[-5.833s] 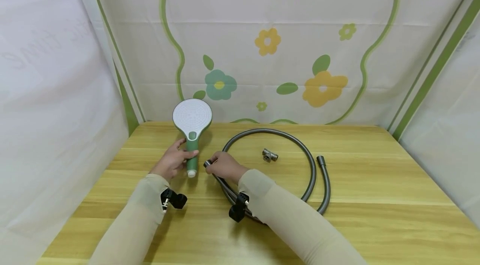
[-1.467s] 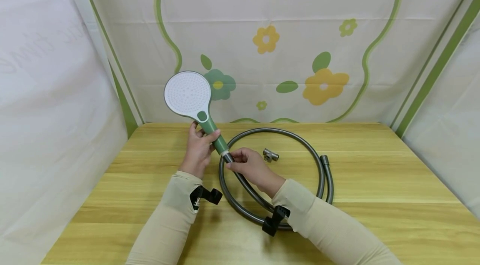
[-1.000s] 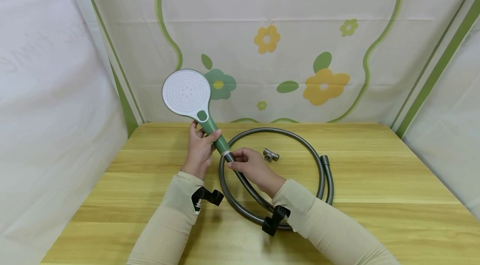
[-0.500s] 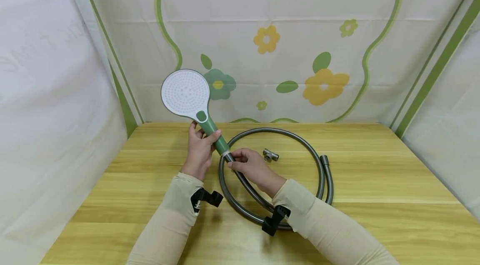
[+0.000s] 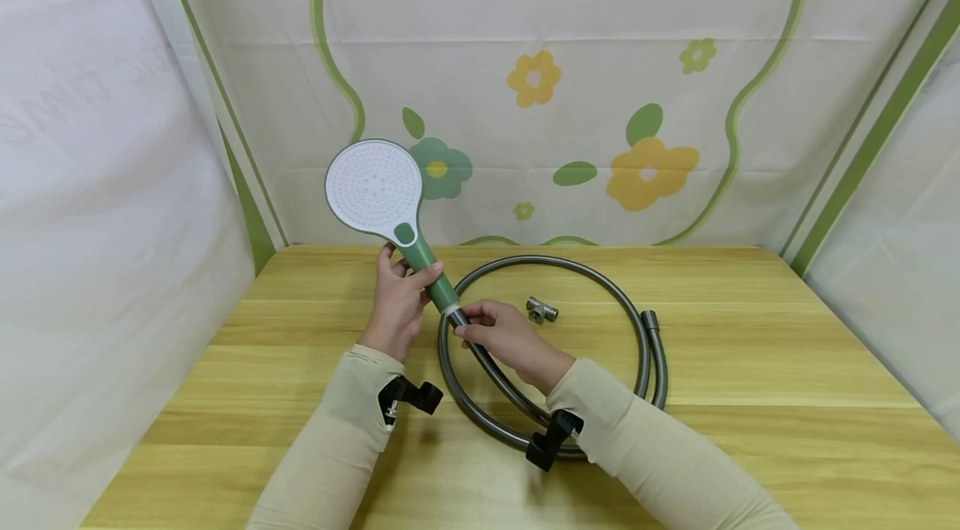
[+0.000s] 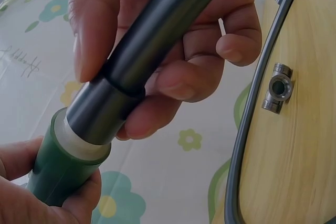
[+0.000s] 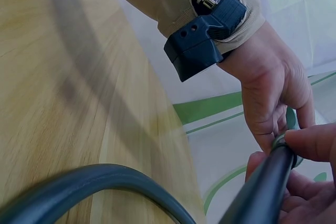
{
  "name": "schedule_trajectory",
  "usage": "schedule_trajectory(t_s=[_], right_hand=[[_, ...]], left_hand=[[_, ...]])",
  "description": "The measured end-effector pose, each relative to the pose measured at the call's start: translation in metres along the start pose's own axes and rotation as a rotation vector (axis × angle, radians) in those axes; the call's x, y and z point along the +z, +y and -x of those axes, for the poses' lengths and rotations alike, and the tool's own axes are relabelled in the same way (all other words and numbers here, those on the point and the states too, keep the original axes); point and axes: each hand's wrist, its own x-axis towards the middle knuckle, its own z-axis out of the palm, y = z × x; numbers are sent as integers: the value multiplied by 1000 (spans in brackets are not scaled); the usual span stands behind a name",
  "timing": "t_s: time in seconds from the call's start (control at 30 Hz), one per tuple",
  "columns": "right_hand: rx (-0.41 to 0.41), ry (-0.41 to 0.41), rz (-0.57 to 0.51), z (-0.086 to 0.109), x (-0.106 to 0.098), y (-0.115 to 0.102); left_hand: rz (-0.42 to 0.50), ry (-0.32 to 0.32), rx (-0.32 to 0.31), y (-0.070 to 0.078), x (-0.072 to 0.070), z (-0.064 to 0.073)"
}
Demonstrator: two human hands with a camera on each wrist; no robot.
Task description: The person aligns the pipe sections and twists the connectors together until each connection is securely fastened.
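Observation:
My left hand (image 5: 397,301) grips the green handle of a shower head (image 5: 373,187), its round white spray face turned toward me and tilted up to the left. At the lower end of that handle, my right hand (image 5: 513,338) pinches the metal end fitting of a dark grey shower hose (image 5: 502,378) between thumb and fingers. In the left wrist view the hose fitting (image 6: 102,111) sits over the white threaded neck (image 6: 79,142), part of which still shows above the green handle (image 6: 60,174). From there the hose runs down and loops on the table.
Inside the hose loop lies a small metal tee fitting (image 5: 542,310). The hose's other end (image 5: 649,320) rests on the wooden table (image 5: 765,347) to the right. Printed fabric (image 5: 465,97) stands behind the table's back edge, with more fabric at both sides.
Since the oldest frame, the shower head has risen and tilted left, and the hose end has come onto its handle. Over the last second and a half the hands have barely shifted.

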Motion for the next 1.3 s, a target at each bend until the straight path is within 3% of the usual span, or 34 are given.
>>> schedule_trajectory(t_s=[0.37, 0.83, 1.3], right_hand=[[5, -15, 6, 1, 1, 1], [2, 22, -51, 2, 5, -2], [27, 34, 4, 2, 5, -4]], left_hand=[[-10, -20, -28, 2, -3, -2], [41, 22, 24, 1, 0, 0], [38, 3, 14, 3, -3, 1]])
